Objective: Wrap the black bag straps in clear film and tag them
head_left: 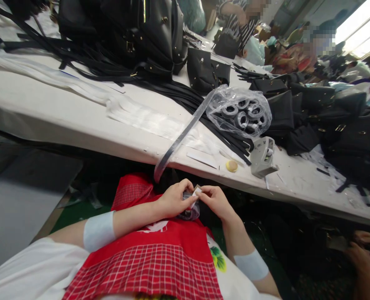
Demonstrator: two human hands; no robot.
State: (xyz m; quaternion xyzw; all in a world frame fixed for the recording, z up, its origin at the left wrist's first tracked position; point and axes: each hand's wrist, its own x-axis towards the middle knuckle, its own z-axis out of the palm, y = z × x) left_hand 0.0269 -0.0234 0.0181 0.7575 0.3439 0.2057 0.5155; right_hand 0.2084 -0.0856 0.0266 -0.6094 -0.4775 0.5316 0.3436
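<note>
My left hand (176,199) is above my lap, its fingers curled and its thumb pressed to a small white label (197,191). My right hand (216,201) pinches the same label from the other side, fingertips close to the left thumb. A brownish edge shows just behind the label. Under my left hand sits a coil of clear greyish strip (191,213), partly hidden by the fingers. Whether the label is stuck to the coil, I cannot tell. The coil rests against my red apron (160,237).
The white table (135,143) stands before me. On it are a clear bag of coiled strips (241,110), a grey tape dispenser (264,157), a yellow disc (231,166), black straps (185,93) and black handbags (147,33). A long translucent strip (185,135) hangs over the edge. Other people work nearby.
</note>
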